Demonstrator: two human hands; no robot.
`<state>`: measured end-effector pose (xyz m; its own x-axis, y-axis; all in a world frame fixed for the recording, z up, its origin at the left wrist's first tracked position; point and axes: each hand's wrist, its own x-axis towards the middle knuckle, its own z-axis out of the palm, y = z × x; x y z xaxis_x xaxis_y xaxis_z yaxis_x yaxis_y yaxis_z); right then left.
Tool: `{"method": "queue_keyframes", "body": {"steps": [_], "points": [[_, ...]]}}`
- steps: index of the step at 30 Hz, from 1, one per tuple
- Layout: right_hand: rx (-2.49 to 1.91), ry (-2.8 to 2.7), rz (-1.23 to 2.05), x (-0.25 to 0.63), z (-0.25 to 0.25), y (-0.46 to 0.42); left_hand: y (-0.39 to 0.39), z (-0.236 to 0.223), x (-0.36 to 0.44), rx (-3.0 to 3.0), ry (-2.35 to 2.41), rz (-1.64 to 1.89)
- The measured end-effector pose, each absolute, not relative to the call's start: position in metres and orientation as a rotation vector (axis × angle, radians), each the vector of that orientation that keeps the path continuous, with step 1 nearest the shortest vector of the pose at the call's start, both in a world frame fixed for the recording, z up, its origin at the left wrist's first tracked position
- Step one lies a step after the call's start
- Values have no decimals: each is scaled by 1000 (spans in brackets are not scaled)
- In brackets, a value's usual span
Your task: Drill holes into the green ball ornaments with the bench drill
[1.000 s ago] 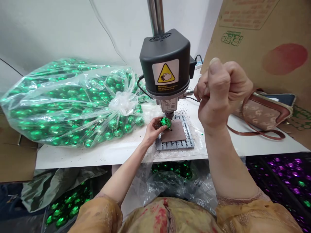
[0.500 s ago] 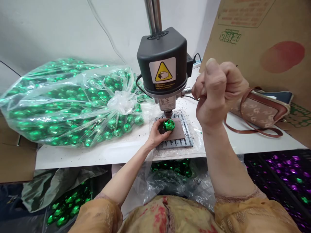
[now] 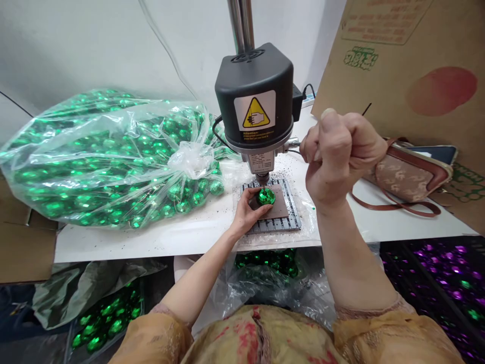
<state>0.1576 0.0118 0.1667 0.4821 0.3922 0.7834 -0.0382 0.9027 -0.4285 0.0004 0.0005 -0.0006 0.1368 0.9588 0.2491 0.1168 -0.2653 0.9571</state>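
Note:
A shiny green faceted ball (image 3: 266, 196) sits under the chuck (image 3: 262, 178) of a small black drill press (image 3: 254, 96). My left hand (image 3: 247, 211) grips the ball from the left, thumb in front and fingers behind, over a brown pad (image 3: 279, 205) on a slotted metal base (image 3: 294, 222). A thin bit appears to reach the ball's top; its exact contact is too small to tell. My right hand (image 3: 335, 151) is closed in a fist around the press's feed lever (image 3: 293, 143), right of the motor housing; the fingers hide most of the lever.
A tied clear bag of green balls (image 3: 102, 167) lies left on the white table (image 3: 151, 245). To the right are a handbag (image 3: 413, 172) and a large cardboard box (image 3: 394, 55). Below the table edge are more green balls (image 3: 109, 323) and purple ones (image 3: 450, 268).
My right hand has come down a little with the lever. The ball and my left hand have shifted slightly right, and the ball remains under the chuck.

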Motion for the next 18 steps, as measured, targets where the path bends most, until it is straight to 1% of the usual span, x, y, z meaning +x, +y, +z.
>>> {"method": "queue_keyframes", "body": {"steps": [5, 18], "points": [[-392, -1024, 228, 155, 157, 9, -1, 0, 1, 1547, 1068, 1230], [-256, -1040, 140, 156, 138, 12, -1, -2, -1, 1554, 1074, 1213]]}}
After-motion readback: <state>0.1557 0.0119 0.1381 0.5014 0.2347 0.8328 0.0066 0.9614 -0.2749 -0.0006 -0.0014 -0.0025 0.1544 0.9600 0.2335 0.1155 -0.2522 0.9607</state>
